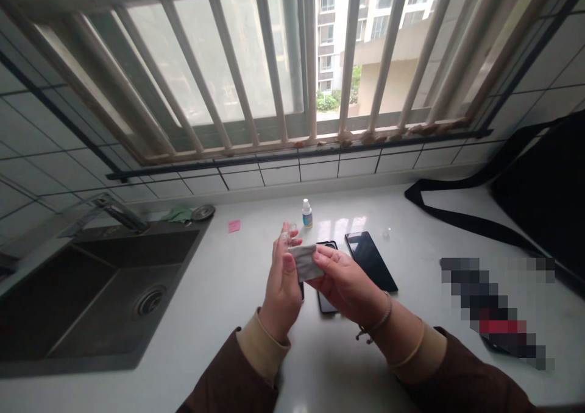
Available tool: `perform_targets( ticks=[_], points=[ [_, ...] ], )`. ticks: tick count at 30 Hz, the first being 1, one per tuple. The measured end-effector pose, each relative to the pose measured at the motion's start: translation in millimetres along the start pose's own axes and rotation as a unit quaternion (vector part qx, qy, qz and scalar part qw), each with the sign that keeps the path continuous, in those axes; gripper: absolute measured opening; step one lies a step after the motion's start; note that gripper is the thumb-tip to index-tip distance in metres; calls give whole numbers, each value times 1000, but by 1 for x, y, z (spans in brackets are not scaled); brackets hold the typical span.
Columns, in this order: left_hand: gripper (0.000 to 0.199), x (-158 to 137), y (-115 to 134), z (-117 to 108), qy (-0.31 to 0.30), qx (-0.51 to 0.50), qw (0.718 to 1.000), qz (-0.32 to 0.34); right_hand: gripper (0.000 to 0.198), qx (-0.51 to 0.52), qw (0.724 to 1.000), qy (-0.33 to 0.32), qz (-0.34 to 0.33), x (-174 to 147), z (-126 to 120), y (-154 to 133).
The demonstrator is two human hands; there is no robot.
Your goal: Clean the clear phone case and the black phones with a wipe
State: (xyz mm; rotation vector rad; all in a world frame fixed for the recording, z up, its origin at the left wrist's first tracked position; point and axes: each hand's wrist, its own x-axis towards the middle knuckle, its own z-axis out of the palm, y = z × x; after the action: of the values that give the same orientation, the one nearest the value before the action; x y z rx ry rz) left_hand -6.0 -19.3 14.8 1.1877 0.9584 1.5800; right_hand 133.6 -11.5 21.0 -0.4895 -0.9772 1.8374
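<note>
A pale worktop (219, 334) spans the lower frame; dark sink (95, 297), lower left. Below centre, left hand (282, 279) and right hand (345, 276). Black phone (372, 262) right of them. Between them, pinched, a grey cloth (304, 263). Upright bottle (308, 215) mid-frame.

Passage between sink (107, 294) and left hand (282, 282), white-capped bottle (308, 218) blocking straight ahead, phone (372, 262) close on the right

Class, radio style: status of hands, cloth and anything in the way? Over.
Right hand: pinching grey cloth. Left hand: at cloth's left edge, grip unclear. One phone: partly hidden behind right hand. Small bottle: upright beyond hands.
</note>
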Motion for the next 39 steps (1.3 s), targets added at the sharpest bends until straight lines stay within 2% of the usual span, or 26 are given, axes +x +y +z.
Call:
perform_targets(
  ticks=[3,5,9,11,13,14,16,17,19,21,23,25,32,39],
  points=[
    [58,-3,6,4,-53,52,996,47,40,-9,999,32,-36,-1,-2,-7],
    [57,-4,8,4,-74,62,994,55,40,-23,998,43,-48,-1,-4,-10],
    [58,-2,4,3,-58,12,998,8,37,-4,997,64,-53,4,-11,-9],
    [58,2,0,2,-38,-47,997,-44,33,15,989,125,-79,10,-20,-6],
    [59,7,-2,1,-8,-143,983,-115,29,-3,967,224,-120,13,-30,-3],
    [61,9,-1,1,-11,-188,968,-164,29,-40,952,272,-139,14,-36,-3],
    [65,12,4,0,-40,-245,937,-247,34,-171,909,328,-192,12,-42,-4],
    [66,12,6,0,-56,-258,925,-273,35,-256,881,333,-218,10,-43,-5],
    [66,11,8,0,-87,-267,910,-304,34,-420,821,288,-258,5,-40,-5],
    [60,10,5,0,-118,-268,900,-323,37,-537,777,179,-275,2,-34,-1],
    [51,9,0,1,-129,-270,895,-330,44,-607,740,84,-276,2,-30,6],
    [46,8,-6,1,-121,-271,897,-326,51,-650,709,46,-271,5,-29,13],
    [49,7,-10,2,-132,-216,918,-304,57,-719,649,57,-242,6,-36,14],
    [48,8,-12,5,-117,-189,936,-274,54,-752,617,83,-215,4,-36,13]
  ],
)
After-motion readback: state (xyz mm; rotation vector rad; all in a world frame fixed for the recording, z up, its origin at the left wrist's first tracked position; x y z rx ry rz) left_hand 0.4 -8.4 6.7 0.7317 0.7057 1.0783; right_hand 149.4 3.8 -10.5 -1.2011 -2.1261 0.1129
